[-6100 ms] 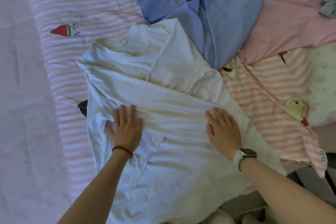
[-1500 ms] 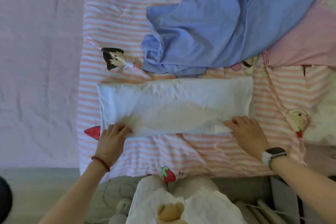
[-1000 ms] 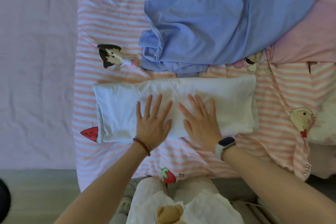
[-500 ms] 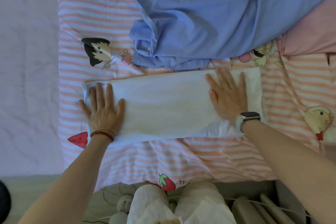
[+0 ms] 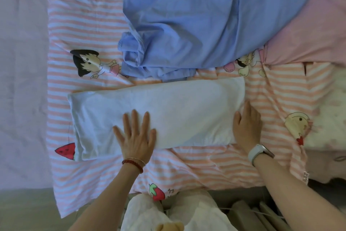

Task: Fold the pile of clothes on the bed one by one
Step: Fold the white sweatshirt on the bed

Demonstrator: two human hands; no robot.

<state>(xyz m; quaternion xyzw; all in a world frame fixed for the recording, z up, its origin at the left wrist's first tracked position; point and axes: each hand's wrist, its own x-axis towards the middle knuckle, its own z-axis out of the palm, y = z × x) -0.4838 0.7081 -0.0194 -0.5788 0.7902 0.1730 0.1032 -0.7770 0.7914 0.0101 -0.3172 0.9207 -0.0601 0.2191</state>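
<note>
Lying long axis left-right: folded white garment; flat left hand presses near-centre, right hand flat at right end, gripping nothing.

Soft, matt cloth all over the bed

The folded white garment looks like soft matt knit cloth, faintly creased. The blue garment is thin, smooth, rumpled woven cloth. The striped cover is matt printed cotton; the watch band looks smooth, pale plastic or rubber.

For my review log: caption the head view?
Left hand flat on folded white garment, right hand at its end.
</note>
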